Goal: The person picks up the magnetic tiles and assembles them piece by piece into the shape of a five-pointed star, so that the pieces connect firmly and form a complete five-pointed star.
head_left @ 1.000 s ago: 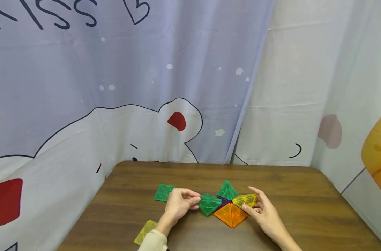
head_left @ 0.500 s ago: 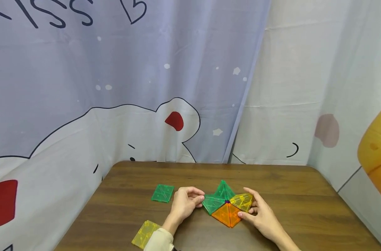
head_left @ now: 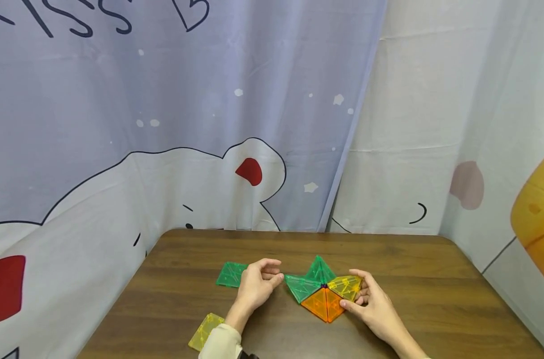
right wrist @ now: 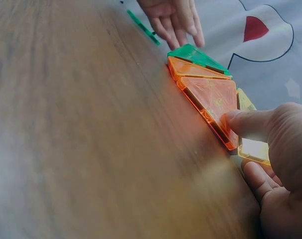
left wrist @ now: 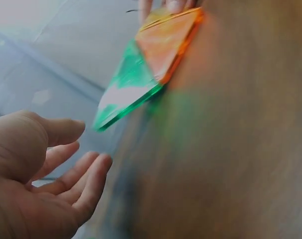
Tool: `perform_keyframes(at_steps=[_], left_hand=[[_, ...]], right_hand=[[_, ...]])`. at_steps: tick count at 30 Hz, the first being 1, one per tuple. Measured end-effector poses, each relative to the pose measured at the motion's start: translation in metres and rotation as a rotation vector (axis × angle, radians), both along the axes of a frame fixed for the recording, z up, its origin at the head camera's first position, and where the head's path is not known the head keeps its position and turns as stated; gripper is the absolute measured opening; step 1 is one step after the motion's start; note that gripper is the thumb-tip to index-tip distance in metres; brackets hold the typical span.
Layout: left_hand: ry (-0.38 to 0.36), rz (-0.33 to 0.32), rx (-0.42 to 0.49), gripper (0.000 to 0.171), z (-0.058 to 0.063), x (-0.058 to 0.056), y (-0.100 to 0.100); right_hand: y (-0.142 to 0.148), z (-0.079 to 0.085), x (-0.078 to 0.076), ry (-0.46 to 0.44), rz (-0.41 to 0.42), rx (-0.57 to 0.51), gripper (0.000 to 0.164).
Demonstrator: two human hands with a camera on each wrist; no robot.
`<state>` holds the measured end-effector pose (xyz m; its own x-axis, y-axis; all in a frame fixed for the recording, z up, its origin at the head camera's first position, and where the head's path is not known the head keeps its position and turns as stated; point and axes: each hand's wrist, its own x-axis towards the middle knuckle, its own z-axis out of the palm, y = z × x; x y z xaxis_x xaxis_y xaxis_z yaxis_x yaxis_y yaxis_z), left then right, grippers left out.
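A star-like build of translucent magnetic tiles stands on the table, with two orange triangles (head_left: pixel 316 304) in front, green triangles (head_left: pixel 302 286) at left and back, and a yellow triangle (head_left: pixel 347 285) at right. Bits of purple show at its centre. My right hand (head_left: pixel 376 308) holds the build's right side, the thumb on an orange triangle (right wrist: pixel 211 97) and the other fingers around the yellow one (right wrist: pixel 253 149). My left hand (head_left: pixel 257 285) is just left of the left green triangle (left wrist: pixel 128 87), fingers loosely bent and apart from it, holding nothing.
A green square tile (head_left: pixel 229 274) lies flat behind the left hand. Nearer the front left is a yellow square tile (head_left: pixel 204 331), partly covered by the left sleeve (head_left: pixel 221 343). The wooden table (head_left: pixel 411 269) ends at printed curtains (head_left: pixel 209 189).
The left green triangle has swung in against the build, covering most of the purple. My left hand has let go of it and drawn back left. The right thumb has shifted onto the orange triangle.
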<state>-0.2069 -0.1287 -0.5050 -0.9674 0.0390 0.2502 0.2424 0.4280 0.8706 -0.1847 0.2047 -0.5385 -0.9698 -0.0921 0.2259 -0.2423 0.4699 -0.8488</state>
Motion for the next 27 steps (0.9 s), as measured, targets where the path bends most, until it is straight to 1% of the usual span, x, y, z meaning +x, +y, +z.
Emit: perform_keyframes(at_steps=[2,4,5,7,9,12,15,17,20,22,24,26,27], left_hand=[[0.046,0.054,-0.04,0.028,0.005,-0.002,-0.013],[0.094,0.128,-0.107,0.027,0.009,-0.004,-0.03],[0.107,0.165,-0.142,0.027,0.01,-0.004,-0.04],[0.115,0.227,-0.214,0.033,0.011,-0.003,-0.061],[0.095,0.258,-0.271,0.039,0.01,-0.001,-0.078],[0.042,0.246,-0.32,0.049,0.005,0.001,-0.097],[0.01,0.217,-0.352,0.054,-0.001,0.001,-0.106],[-0.004,0.206,-0.361,0.055,-0.004,0.001,-0.108],[-0.024,0.201,-0.365,0.053,-0.007,0.0,-0.108],[-0.026,0.194,-0.364,0.049,-0.009,0.001,-0.107],[-0.023,0.173,-0.36,0.045,-0.01,0.001,-0.106],[-0.017,0.138,-0.353,0.041,-0.01,0.002,-0.104],[-0.017,0.111,-0.353,0.039,-0.01,0.002,-0.103]], right_hand=[[0.0,0.0,0.0,-0.001,-0.004,0.003,0.082],[-0.001,0.0,0.001,-0.006,-0.004,0.005,0.083],[-0.001,0.0,0.001,-0.007,-0.005,0.008,0.085],[-0.001,0.001,0.002,-0.004,-0.006,0.016,0.088],[0.0,0.001,0.003,0.003,-0.015,0.027,0.092],[0.003,0.001,0.005,0.044,-0.047,0.058,0.093],[0.002,0.002,0.006,0.114,-0.107,0.084,0.089],[-0.001,0.004,0.007,0.173,-0.145,0.069,0.086],[-0.013,0.012,0.007,0.249,-0.171,0.005,0.082],[-0.024,0.019,0.009,0.297,-0.158,-0.042,0.081],[-0.037,0.026,0.01,0.335,-0.125,-0.079,0.08],[-0.054,0.033,0.014,0.372,-0.075,-0.112,0.079],[-0.063,0.037,0.016,0.388,-0.041,-0.126,0.079]])
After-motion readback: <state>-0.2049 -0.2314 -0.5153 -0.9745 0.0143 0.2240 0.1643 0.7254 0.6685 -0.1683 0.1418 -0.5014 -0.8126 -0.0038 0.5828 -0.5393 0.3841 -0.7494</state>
